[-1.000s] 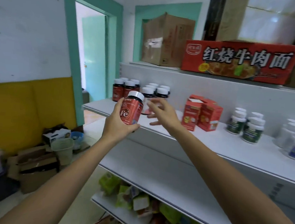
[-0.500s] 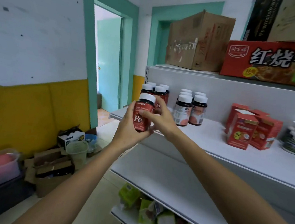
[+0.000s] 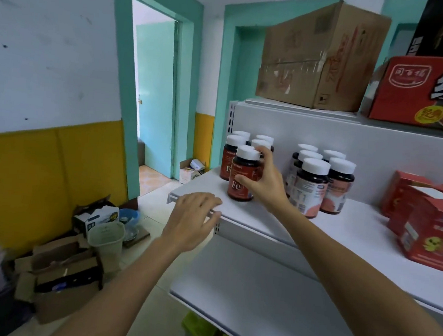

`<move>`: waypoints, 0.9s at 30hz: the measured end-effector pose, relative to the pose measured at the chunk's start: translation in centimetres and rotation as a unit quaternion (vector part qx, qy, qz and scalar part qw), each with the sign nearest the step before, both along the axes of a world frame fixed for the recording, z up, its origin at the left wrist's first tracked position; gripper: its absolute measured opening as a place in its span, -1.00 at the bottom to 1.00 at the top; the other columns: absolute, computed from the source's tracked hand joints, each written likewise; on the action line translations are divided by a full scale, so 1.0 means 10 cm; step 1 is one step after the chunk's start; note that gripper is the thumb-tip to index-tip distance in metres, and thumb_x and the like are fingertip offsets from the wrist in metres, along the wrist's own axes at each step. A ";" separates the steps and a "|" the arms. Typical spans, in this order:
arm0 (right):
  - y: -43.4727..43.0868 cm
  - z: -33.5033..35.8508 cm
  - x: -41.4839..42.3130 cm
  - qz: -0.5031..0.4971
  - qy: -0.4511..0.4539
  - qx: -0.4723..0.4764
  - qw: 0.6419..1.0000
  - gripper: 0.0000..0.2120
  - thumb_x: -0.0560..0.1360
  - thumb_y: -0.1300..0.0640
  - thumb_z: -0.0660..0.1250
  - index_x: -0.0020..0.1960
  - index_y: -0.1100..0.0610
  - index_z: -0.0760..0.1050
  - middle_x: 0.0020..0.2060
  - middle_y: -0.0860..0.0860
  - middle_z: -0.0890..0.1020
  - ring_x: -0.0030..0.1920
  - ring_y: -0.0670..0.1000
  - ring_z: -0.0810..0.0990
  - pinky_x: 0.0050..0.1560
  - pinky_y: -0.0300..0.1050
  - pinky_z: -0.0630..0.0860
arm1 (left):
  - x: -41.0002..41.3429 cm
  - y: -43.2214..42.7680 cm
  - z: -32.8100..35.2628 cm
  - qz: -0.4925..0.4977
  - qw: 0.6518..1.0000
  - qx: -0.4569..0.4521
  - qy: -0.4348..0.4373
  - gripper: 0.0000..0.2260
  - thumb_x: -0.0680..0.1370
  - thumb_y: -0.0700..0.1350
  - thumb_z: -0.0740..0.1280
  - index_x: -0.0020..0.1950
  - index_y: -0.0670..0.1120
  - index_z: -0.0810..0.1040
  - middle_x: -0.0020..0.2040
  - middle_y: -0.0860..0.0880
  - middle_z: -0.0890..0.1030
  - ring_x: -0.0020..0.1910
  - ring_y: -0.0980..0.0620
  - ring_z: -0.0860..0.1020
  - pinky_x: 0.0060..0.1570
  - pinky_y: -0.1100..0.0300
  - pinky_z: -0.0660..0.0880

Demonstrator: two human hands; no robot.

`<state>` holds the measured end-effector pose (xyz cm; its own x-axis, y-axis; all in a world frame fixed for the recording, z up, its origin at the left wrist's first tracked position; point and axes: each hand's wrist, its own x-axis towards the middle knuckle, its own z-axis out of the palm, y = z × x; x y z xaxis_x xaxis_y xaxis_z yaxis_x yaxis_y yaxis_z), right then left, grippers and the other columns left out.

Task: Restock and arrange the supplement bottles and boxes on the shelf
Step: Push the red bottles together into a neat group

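Observation:
A red Fe bottle (image 3: 237,185) with a white cap stands upright on the white shelf (image 3: 269,219), at the front of a cluster of like red bottles (image 3: 231,152). My right hand (image 3: 265,182) is wrapped around its right side. My left hand (image 3: 192,218) holds nothing and rests, fingers spread, on the shelf's front edge to the lower left of the bottle. Right of the cluster stands a group of pink-labelled bottles (image 3: 311,190). Further right are red supplement boxes (image 3: 430,232).
A brown carton (image 3: 316,58) and a red noodle box (image 3: 422,93) sit on the top shelf. The lower shelf (image 3: 258,298) juts out below. On the floor at left are open cardboard boxes (image 3: 58,274), a small bin (image 3: 107,241) and a doorway (image 3: 154,96) beyond.
The Fe bottle passed from my left hand to my right and now stands on the shelf. My left hand has dropped to the shelf edge. The view has shifted left.

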<state>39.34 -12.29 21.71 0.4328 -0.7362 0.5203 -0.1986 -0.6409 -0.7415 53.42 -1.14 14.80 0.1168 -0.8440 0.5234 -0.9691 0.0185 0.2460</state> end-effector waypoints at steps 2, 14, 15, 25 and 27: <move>-0.06 -0.05 0.06 -0.018 0.005 -0.004 1.000 -0.31 0.38 0.17 0.48 0.38 -0.04 0.20 0.20 0.02 0.50 0.09 -0.07 0.47 0.08 -0.15 0.43 | 0.04 -0.04 -0.11 0.003 1.000 -0.021 -0.005 -0.51 0.52 0.16 -0.06 0.25 0.03 0.51 0.24 0.03 0.53 0.27 0.01 0.42 0.25 0.16 0.18; 0.04 -0.20 0.52 -0.167 -0.015 0.010 0.986 -0.26 0.29 -0.02 0.52 0.37 0.07 0.27 0.18 -0.01 0.50 0.19 0.00 0.47 0.22 -0.02 0.43 | 0.55 -0.16 0.32 -0.112 0.976 0.038 0.183 -0.75 0.55 -0.06 0.28 0.21 -0.06 0.51 0.19 0.00 0.54 0.17 0.06 0.49 0.16 0.16 0.40; 0.05 -0.21 0.50 -0.181 -0.023 0.018 0.983 -0.30 0.32 -0.04 0.51 0.35 0.08 0.30 0.16 -0.03 0.49 0.19 -0.01 0.44 0.21 -0.06 0.40 | 0.61 -0.20 0.37 -0.113 0.969 0.041 0.215 -0.74 0.54 -0.07 0.29 0.21 -0.08 0.50 0.20 -0.01 0.54 0.17 0.05 0.49 0.16 0.16 0.41; -0.40 0.00 0.31 -0.270 -0.067 0.114 0.954 -0.45 0.63 -0.11 -0.02 0.54 0.14 0.07 0.52 0.06 0.15 0.52 0.03 0.10 0.48 -0.02 0.02 | 0.62 -0.80 0.57 -0.150 0.898 0.091 0.403 0.01 0.33 0.16 0.46 0.54 -0.05 -0.14 0.56 -0.05 -0.02 0.53 -0.01 0.01 0.45 0.03 0.06; -0.50 0.03 0.36 -0.268 -0.064 0.119 0.954 -0.44 0.63 -0.13 -0.01 0.53 0.13 0.09 0.51 0.04 0.18 0.51 0.03 0.12 0.48 -0.01 0.03 | 0.54 -0.92 0.61 -0.164 0.901 0.069 0.396 0.06 0.32 0.12 0.49 0.53 -0.03 -0.21 0.55 -0.04 -0.06 0.53 0.02 -0.04 0.44 0.07 0.03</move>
